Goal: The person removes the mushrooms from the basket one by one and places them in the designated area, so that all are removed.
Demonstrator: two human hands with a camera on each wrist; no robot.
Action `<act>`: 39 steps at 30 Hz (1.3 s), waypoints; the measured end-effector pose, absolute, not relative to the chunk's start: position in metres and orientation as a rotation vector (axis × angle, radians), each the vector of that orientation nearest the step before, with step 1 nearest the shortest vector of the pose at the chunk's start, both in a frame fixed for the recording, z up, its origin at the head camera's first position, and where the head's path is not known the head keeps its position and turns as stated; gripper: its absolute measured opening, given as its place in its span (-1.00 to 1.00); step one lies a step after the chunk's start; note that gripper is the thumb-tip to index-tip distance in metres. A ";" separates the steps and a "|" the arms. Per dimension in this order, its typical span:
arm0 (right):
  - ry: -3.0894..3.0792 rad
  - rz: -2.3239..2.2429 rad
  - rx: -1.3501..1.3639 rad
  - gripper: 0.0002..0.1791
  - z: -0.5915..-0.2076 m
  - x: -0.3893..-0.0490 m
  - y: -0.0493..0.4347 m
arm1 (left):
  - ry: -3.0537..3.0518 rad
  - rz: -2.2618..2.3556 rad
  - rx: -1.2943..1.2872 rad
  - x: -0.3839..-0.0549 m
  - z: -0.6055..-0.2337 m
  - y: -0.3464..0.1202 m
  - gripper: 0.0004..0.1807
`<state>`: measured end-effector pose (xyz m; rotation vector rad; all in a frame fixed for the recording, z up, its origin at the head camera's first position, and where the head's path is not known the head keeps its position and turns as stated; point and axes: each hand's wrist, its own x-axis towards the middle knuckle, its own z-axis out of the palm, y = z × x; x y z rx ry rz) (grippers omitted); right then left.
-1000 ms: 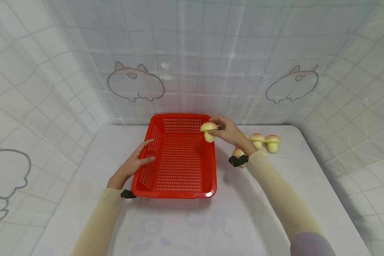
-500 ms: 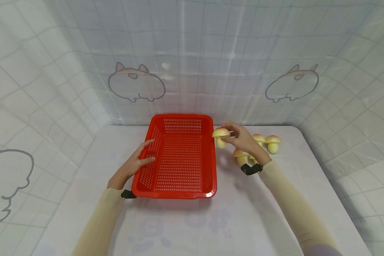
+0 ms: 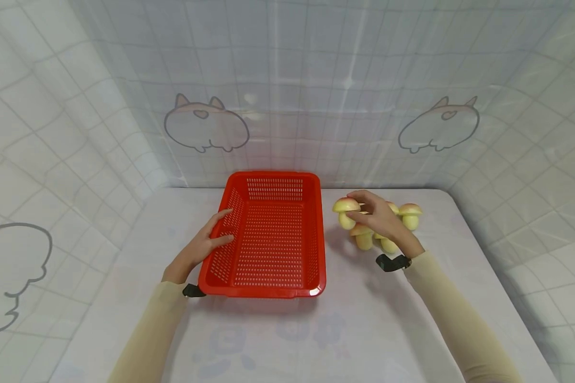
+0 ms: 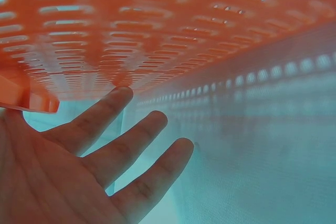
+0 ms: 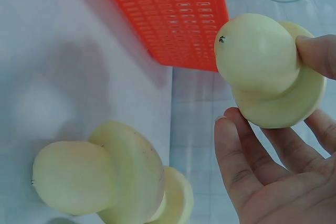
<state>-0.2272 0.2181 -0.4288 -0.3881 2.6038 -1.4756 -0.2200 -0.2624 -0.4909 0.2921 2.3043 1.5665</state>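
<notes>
A toy mushroom (image 3: 346, 206) with a yellow stem and pink-tinged cap is pinched upright by my right hand (image 3: 380, 215), above the table to the right of the red basket (image 3: 263, 292). Thumb and fingertips meet the held mushroom at its cap and stem in the right wrist view. My left hand (image 3: 198, 246) grips the basket's left rim, thumb and one finger reaching over the inside. Seen from the left wrist, the other fingers (image 4: 157, 182) stretch out along the outside of the slotted basket. Nothing lies inside the basket.
Several similar mushrooms lie on the white table (image 3: 278, 340) under and behind the right hand, including a front one (image 3: 363, 239) and a far-right one (image 3: 410, 217). Tile-patterned sheeting (image 3: 287, 106) rises along the back and both sides.
My right hand has carried the mushroom from over the basket's right rim rightward and slightly nearer, toward the other mushrooms. The left hand and basket have stayed put.
</notes>
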 end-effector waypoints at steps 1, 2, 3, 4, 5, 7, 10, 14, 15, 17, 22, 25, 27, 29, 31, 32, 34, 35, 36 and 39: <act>2.609 -1.472 -0.390 -0.43 -0.430 -0.226 0.219 | 2.305 1.569 0.287 -0.220 -0.491 -0.262 -0.17; 2.611 -1.472 -0.395 -0.43 -0.431 -0.226 0.220 | 2.310 1.565 0.292 -0.220 -0.491 -0.262 -0.17; 2.609 -1.476 -0.396 -0.43 -0.431 -0.225 0.221 | 2.313 1.566 0.288 -0.220 -0.492 -0.262 -0.17; 2.610 -1.478 -0.391 -0.44 -0.432 -0.225 0.222 | 2.316 1.565 0.287 -0.220 -0.492 -0.262 -0.17; 2.611 -1.477 -0.391 -0.44 -0.432 -0.224 0.222 | 2.319 1.565 0.284 -0.220 -0.493 -0.262 -0.18; 2.611 -1.482 -0.392 -0.44 -0.433 -0.223 0.223 | 2.323 1.565 0.277 -0.220 -0.494 -0.261 -0.18; 2.618 -1.487 -0.385 -0.44 -0.433 -0.223 0.223 | 2.323 1.568 0.291 -0.220 -0.496 -0.262 -0.19; 2.636 -1.498 -0.376 -0.44 -0.431 -0.222 0.224 | 2.320 1.571 0.304 -0.221 -0.496 -0.262 -0.19; 2.637 -1.502 -0.376 -0.44 -0.431 -0.222 0.224 | 2.318 1.575 0.304 -0.221 -0.496 -0.263 -0.19; 2.647 -1.495 -0.374 -0.44 -0.431 -0.221 0.226 | 2.315 1.577 0.305 -0.221 -0.496 -0.263 -0.19; 2.648 -1.491 -0.370 -0.43 -0.432 -0.219 0.232 | 2.315 1.574 0.315 -0.221 -0.495 -0.263 -0.18; 2.654 -1.495 -0.370 -0.43 -0.430 -0.218 0.235 | 2.314 1.573 0.314 -0.221 -0.494 -0.263 -0.19; 2.661 -1.484 -0.362 -0.42 -0.428 -0.216 0.238 | 2.322 1.568 0.312 -0.221 -0.494 -0.263 -0.19; 2.667 -1.475 -0.347 -0.42 -0.426 -0.214 0.242 | 2.330 1.557 0.321 -0.221 -0.494 -0.263 -0.19; 2.664 -1.470 -0.327 -0.41 -0.425 -0.212 0.245 | 2.333 1.555 0.321 -0.221 -0.494 -0.263 -0.19; 2.666 -1.468 -0.324 -0.40 -0.425 -0.211 0.247 | 2.332 1.557 0.318 -0.220 -0.493 -0.263 -0.19; 2.674 -1.466 -0.311 -0.40 -0.425 -0.209 0.252 | 2.324 1.564 0.315 -0.220 -0.493 -0.263 -0.19; 2.679 -1.465 -0.307 -0.40 -0.425 -0.208 0.254 | 2.319 1.568 0.311 -0.220 -0.493 -0.263 -0.19; 2.690 -1.457 -0.302 -0.40 -0.425 -0.207 0.257 | 2.315 1.572 0.309 -0.220 -0.493 -0.263 -0.19; 2.718 -1.435 -0.294 -0.41 -0.427 -0.205 0.264 | 2.311 1.573 0.301 -0.221 -0.492 -0.262 -0.20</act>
